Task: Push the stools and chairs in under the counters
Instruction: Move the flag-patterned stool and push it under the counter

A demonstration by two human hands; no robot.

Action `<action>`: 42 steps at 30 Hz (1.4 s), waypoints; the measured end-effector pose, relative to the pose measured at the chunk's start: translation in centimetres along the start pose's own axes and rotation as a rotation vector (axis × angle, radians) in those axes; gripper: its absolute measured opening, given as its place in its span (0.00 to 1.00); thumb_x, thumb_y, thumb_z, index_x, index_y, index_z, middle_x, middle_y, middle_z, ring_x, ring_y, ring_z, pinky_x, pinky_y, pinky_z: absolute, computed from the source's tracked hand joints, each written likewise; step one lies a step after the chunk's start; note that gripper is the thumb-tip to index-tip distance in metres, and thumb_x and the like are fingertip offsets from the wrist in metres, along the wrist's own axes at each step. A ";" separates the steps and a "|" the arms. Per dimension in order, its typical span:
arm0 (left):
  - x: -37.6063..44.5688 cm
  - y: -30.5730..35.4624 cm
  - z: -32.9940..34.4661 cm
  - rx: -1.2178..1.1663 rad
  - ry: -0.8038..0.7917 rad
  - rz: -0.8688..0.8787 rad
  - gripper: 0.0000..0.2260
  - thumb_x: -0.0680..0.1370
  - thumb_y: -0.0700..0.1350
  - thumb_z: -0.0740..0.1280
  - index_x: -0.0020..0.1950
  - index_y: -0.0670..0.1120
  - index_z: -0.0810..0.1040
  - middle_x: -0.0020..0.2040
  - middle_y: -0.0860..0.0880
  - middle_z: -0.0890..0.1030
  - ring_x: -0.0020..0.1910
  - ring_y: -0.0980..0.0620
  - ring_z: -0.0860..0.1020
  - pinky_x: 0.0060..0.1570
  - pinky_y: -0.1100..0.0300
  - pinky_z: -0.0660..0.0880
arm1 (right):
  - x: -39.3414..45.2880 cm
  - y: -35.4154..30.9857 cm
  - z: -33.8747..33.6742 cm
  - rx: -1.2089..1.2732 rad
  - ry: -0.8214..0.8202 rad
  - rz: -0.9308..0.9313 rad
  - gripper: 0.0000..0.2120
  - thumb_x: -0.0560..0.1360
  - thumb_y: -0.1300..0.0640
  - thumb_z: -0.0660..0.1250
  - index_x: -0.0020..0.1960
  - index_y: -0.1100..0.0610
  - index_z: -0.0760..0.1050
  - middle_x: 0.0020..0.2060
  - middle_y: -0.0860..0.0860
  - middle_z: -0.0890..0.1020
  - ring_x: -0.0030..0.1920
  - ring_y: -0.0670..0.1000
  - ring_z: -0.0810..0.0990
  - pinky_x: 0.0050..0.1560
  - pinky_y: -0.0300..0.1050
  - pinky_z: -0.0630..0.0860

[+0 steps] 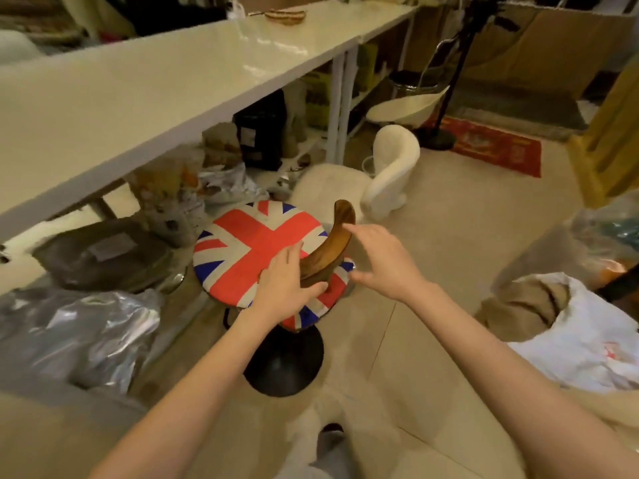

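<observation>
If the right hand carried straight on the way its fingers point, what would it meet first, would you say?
Most likely the stool's curved wooden backrest: the right hand has its fingertips at the backrest's upper edge, though depth leaves actual contact unclear.

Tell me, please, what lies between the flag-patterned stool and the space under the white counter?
In the head view, silvery bags and a brown box sit on the floor between the flag stool and the white counter, crowding the stool's path.

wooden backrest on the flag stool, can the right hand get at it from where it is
Probably yes. The right hand hangs open right beside the wooden backrest with nothing between them; the left hand already rests at its base.
</observation>
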State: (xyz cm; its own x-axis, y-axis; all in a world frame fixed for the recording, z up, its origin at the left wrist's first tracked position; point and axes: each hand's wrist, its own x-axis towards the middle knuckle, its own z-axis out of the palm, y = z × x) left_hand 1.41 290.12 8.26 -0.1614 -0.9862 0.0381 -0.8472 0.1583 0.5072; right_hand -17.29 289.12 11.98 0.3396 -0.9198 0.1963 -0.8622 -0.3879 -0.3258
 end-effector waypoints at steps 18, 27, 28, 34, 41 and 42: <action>4.7 2.5 5.1 0.459 0.071 -0.258 0.31 0.72 0.67 0.60 0.66 0.49 0.66 0.63 0.48 0.75 0.61 0.48 0.72 0.60 0.53 0.65 | 11.3 9.7 4.4 -0.261 -0.376 -0.594 0.39 0.67 0.45 0.70 0.73 0.50 0.58 0.72 0.51 0.62 0.73 0.53 0.55 0.72 0.53 0.46; 5.3 3.7 5.8 0.449 0.046 -0.458 0.32 0.69 0.69 0.61 0.64 0.48 0.68 0.61 0.47 0.76 0.59 0.46 0.73 0.62 0.49 0.65 | 13.6 10.2 5.1 -0.222 -0.359 -0.828 0.26 0.66 0.43 0.70 0.58 0.53 0.69 0.57 0.51 0.76 0.60 0.54 0.71 0.71 0.53 0.56; 5.3 3.8 5.8 0.450 0.044 -0.473 0.32 0.69 0.69 0.61 0.64 0.48 0.68 0.61 0.47 0.76 0.59 0.46 0.73 0.63 0.49 0.65 | 13.8 9.9 5.2 -0.200 -0.392 -0.831 0.25 0.65 0.44 0.71 0.56 0.54 0.69 0.55 0.51 0.77 0.58 0.53 0.73 0.70 0.52 0.58; 5.6 3.4 5.7 0.492 0.067 -0.457 0.29 0.68 0.69 0.64 0.58 0.49 0.70 0.54 0.49 0.79 0.53 0.48 0.76 0.55 0.53 0.67 | 15.8 8.8 5.4 -0.319 -0.463 -1.018 0.27 0.64 0.39 0.71 0.54 0.54 0.67 0.50 0.51 0.78 0.49 0.53 0.76 0.49 0.46 0.67; 6.1 2.7 5.7 0.491 0.175 -0.441 0.23 0.67 0.66 0.66 0.50 0.49 0.73 0.46 0.50 0.80 0.46 0.49 0.77 0.47 0.55 0.68 | 17.4 9.2 6.7 -0.137 -0.410 -1.105 0.26 0.64 0.34 0.68 0.48 0.55 0.72 0.43 0.51 0.80 0.43 0.54 0.77 0.46 0.46 0.68; 6.2 2.6 5.7 0.509 0.195 -0.428 0.22 0.67 0.65 0.67 0.48 0.48 0.73 0.43 0.50 0.80 0.43 0.48 0.77 0.44 0.56 0.67 | 17.4 9.3 6.8 -0.117 -0.389 -1.111 0.25 0.65 0.36 0.68 0.48 0.56 0.73 0.42 0.52 0.80 0.42 0.54 0.78 0.45 0.46 0.67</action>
State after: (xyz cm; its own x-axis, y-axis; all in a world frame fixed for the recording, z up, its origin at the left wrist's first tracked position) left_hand -4.70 284.73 4.88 0.2932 -0.9505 0.1032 -0.9559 -0.2898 0.0472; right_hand -16.81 269.09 6.13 0.9988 -0.0455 0.0171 -0.0443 -0.9970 -0.0633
